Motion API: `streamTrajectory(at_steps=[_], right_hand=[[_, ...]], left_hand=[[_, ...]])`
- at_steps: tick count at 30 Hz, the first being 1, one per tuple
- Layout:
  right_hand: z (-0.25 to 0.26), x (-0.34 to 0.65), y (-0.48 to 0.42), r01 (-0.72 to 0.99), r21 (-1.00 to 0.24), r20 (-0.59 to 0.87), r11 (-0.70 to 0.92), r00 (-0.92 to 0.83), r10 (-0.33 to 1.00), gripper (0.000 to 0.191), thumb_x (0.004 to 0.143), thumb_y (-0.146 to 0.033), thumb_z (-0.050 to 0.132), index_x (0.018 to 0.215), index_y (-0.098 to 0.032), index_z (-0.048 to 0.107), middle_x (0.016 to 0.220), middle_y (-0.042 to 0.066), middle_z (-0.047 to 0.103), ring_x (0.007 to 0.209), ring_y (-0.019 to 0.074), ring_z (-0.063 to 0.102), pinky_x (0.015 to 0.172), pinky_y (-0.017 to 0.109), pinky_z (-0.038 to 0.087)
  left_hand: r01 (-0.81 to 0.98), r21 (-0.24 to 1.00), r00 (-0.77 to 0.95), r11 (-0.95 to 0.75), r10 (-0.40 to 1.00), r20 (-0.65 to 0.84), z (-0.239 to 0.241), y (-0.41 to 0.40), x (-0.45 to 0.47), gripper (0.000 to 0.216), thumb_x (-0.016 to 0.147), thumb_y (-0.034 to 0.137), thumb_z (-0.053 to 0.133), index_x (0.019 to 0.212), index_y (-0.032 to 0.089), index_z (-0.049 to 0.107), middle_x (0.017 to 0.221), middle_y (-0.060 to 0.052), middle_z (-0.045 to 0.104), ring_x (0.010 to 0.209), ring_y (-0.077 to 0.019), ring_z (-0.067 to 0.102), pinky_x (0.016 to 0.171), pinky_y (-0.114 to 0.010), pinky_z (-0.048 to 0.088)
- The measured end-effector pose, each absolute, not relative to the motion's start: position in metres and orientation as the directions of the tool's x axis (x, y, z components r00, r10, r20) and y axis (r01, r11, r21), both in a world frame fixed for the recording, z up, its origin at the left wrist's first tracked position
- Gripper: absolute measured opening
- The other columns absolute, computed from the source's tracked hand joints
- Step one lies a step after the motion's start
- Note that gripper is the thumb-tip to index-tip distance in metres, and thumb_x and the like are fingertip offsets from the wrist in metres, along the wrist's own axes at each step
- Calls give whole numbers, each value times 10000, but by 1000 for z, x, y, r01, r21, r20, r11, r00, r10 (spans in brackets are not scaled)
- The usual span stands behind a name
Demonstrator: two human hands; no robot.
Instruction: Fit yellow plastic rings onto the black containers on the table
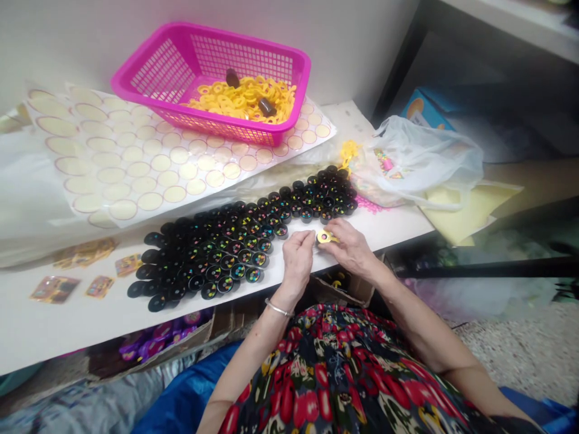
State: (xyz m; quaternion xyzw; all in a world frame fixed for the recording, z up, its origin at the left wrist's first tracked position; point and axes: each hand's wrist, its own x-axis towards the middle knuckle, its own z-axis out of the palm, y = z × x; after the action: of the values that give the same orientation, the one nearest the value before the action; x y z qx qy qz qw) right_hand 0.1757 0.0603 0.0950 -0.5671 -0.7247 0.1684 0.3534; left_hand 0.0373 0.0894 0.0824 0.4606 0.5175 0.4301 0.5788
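Note:
My right hand (350, 248) pinches a small yellow ring-shaped piece with a tab (324, 236), held just above the white table near its front edge. A dark edge shows under the ring, but I cannot tell what it belongs to. Close beside it, my left hand (297, 256) is closed with thumb and fingertips together; what they hold, if anything, is hidden. To the left of my hands stand many small round black cups (238, 270) in tight rows, with bright multicoloured bits inside those that face me.
A pink basket (169, 102) of yellow ring pieces (253, 96) rests on sheets of round stickers (181, 155). Right of the cups lies a white plastic bag (420, 157). Printed packets (55, 289) lie at the left. Below the table edge, a box holds purple items (158, 337).

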Motion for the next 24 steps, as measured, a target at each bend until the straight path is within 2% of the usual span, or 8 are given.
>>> streamTrajectory(at_steps=[6, 9, 13, 16, 19, 24], right_hand=[[97, 174, 60, 689, -676, 260, 262, -110, 959, 160, 827, -254, 548, 962, -182, 595, 942, 68, 548, 867, 183, 522, 750, 302, 439], [96, 174, 61, 629, -741, 228, 236, -95, 969, 159, 824, -240, 547, 952, -174, 614, 933, 59, 550, 851, 168, 529, 752, 294, 438], [89, 172, 62, 404, -902, 161, 151, -9, 987, 204, 796, -304, 583, 935, -166, 640, 901, 39, 559, 805, 143, 545, 723, 267, 450], [83, 168, 63, 176, -983, -21, -45, 139, 990, 292, 805, -399, 545, 916, -153, 655, 839, 25, 571, 587, 85, 518, 542, 221, 436], [78, 162, 65, 43, -981, -177, -190, 215, 961, 336, 795, -442, 531, 870, -141, 661, 671, -2, 558, 449, 60, 456, 414, 191, 358], [81, 155, 67, -71, -959, -283, -274, 257, 924, 296, 753, -429, 569, 780, -142, 638, 475, -39, 497, 385, 63, 429, 362, 172, 312]], left_hand=[[29, 994, 166, 110, 980, -113, 76, 91, 44, 194, 755, 309, 582, 786, 166, 710, 786, -27, 615, 777, -125, 554, 699, -216, 416], [34, 994, 181, 106, 977, -110, 75, 92, 45, 193, 756, 301, 581, 802, 169, 714, 790, -29, 614, 775, -126, 560, 687, -217, 421], [24, 993, 165, 117, 979, -119, 74, 93, 45, 182, 746, 291, 590, 775, 159, 711, 781, -29, 621, 742, -119, 556, 647, -208, 417], [5, 983, 140, 186, 973, -184, 75, 92, 46, 182, 721, 302, 614, 776, 152, 702, 740, -20, 618, 656, -102, 535, 574, -196, 399], [-31, 970, 105, 242, 966, -237, 76, 91, 49, 210, 700, 314, 636, 817, 148, 690, 694, -10, 603, 597, -90, 510, 525, -189, 379], [-46, 966, 108, 255, 962, -249, 76, 91, 51, 198, 698, 334, 640, 745, 145, 678, 721, -19, 600, 588, -86, 501, 492, -182, 365]])
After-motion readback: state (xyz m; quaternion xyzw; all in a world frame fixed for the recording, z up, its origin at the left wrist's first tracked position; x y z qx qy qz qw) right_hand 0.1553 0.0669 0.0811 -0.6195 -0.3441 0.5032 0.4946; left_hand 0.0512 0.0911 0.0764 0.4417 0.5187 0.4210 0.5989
